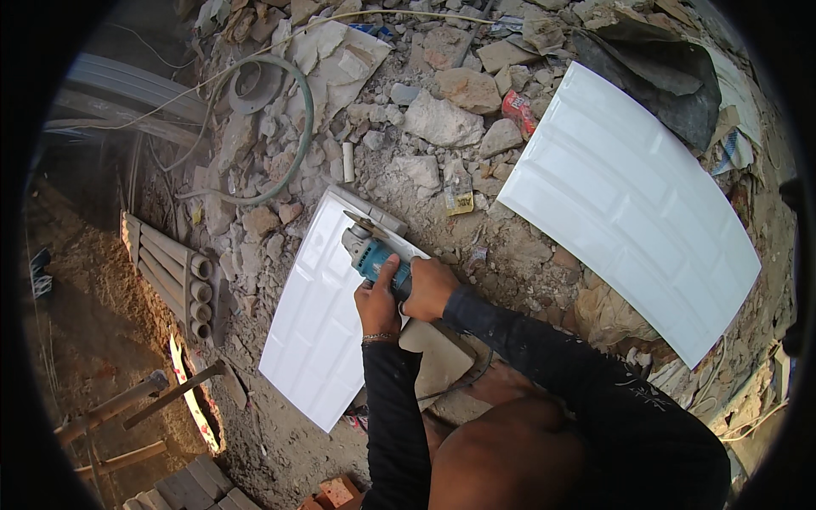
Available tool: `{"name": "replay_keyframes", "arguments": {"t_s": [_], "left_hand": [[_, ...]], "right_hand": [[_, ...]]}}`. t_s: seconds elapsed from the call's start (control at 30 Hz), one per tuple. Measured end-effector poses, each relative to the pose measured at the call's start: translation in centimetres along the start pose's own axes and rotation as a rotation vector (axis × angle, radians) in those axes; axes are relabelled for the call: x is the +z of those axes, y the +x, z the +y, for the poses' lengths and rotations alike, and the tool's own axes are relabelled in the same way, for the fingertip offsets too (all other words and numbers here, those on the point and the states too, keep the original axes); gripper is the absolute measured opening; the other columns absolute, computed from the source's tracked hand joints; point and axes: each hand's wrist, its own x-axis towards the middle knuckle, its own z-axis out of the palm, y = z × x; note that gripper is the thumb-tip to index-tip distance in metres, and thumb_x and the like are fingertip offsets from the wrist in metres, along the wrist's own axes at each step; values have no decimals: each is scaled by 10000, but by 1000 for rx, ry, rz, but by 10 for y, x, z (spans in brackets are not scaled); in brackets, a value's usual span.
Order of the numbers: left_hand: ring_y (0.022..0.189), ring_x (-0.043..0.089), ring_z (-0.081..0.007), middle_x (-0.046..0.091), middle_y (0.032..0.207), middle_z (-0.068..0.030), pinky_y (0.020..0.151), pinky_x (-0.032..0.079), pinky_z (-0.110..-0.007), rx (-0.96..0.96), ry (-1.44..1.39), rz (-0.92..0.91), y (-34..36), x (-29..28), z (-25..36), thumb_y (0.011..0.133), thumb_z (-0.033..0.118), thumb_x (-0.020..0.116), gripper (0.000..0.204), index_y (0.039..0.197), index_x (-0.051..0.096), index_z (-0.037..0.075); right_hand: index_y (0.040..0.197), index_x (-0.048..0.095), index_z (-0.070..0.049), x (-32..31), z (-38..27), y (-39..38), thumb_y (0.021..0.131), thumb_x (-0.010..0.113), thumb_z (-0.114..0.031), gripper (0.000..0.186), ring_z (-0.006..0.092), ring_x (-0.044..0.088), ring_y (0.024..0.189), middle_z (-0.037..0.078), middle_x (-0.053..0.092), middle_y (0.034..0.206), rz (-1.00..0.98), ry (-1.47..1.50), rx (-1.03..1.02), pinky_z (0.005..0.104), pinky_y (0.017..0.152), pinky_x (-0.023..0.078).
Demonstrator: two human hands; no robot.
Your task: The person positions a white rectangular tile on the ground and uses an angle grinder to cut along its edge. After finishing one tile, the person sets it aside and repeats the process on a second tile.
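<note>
A teal angle grinder (380, 260) is held in both of my hands over a white tile (314, 319) with a raised brick pattern. My left hand (379, 308) wraps round the grinder's body from below, thumb along its side. From the right, my right hand (431, 289) grips the rear of the tool, its fingers partly hidden. The cutting disc (364, 223) is seen nearly edge-on near the tile's far end; whether it touches the tile I cannot tell. Under that end of the tile lies a grey block (380, 212).
A second white brick-patterned tile (637, 212) lies on the rubble at right. A green hose (304, 127) curls at the far left. Broken stones (444, 119) and a red can (518, 112) lie beyond. Several bundled pipes (170, 272) are at left, bricks (340, 491) at the near edge.
</note>
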Motion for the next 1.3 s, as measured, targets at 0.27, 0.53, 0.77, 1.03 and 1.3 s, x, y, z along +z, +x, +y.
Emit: {"name": "replay_keyframes", "arguments": {"t_s": [0.27,0.53,0.77,1.03,1.3], "left_hand": [[796,717,-195,733,973,-111,717,591,-338,-2,18,11,-1,2,0,915,118,790,260,1055,684,-74],[776,720,-193,735,959,-113,699,599,-333,5,10,17,-5,3,-5,908,116,801,270,1057,684,-76],[778,717,-187,731,965,-105,697,598,-332,5,10,14,-4,2,-5,906,100,795,249,1048,680,-68],[784,719,-193,728,972,-103,700,601,-342,-8,-10,15,-5,2,-9,903,90,797,254,1057,668,-67],[795,721,-198,726,983,-116,712,605,-346,-18,-24,18,-8,2,-13,903,90,799,270,1066,657,-71]], "right_hand": [[1101,621,97,0,1,-1,664,795,-188,550,440,691,1079,321,688,1113,10,-9,-15,449,945,575],[1110,616,93,0,6,-4,662,811,-193,567,440,687,1090,322,684,1128,-7,-6,-5,448,955,573],[1102,621,92,-1,6,-5,661,812,-197,562,447,689,1082,322,685,1128,7,6,-14,450,949,576],[1072,622,97,2,8,-7,661,827,-204,549,454,699,1034,316,700,1067,38,10,-21,464,913,581],[1074,625,101,-4,9,-14,665,782,-178,519,465,695,1054,332,694,1093,-10,13,5,468,934,580]]}}
